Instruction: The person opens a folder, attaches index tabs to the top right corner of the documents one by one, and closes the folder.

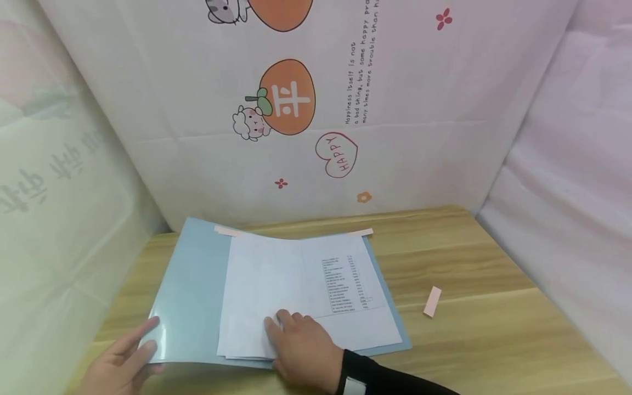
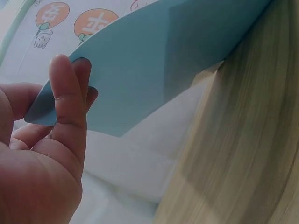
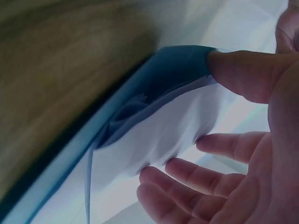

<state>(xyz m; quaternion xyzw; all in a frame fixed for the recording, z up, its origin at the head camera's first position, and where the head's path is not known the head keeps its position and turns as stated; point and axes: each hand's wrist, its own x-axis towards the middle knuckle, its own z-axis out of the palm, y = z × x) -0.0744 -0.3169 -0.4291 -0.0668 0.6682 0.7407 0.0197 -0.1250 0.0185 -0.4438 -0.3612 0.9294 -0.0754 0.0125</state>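
Note:
A light blue folder (image 1: 190,291) lies spread on the wooden table, with white sheets (image 1: 257,274) inside; the right part of the paper bears a printed list. At the folder's lower left corner my left hand (image 1: 123,351) grips the cover between thumb and fingers. In the left wrist view the cover (image 2: 131,70) bends up off the table. My right hand (image 1: 306,348) lies over the sheets' lower edge near the fold. Seen from the right wrist, its extended fingers (image 3: 224,147) touch the paper while the thumb meets the blue cover's edge.
Pale pink strips (image 1: 360,232) stick out at the folder's top edge, one on each side. Another pink strip (image 1: 432,302) lies on the table (image 1: 484,263) to the right. White printed cloth (image 1: 410,109) hangs behind the table and along both sides.

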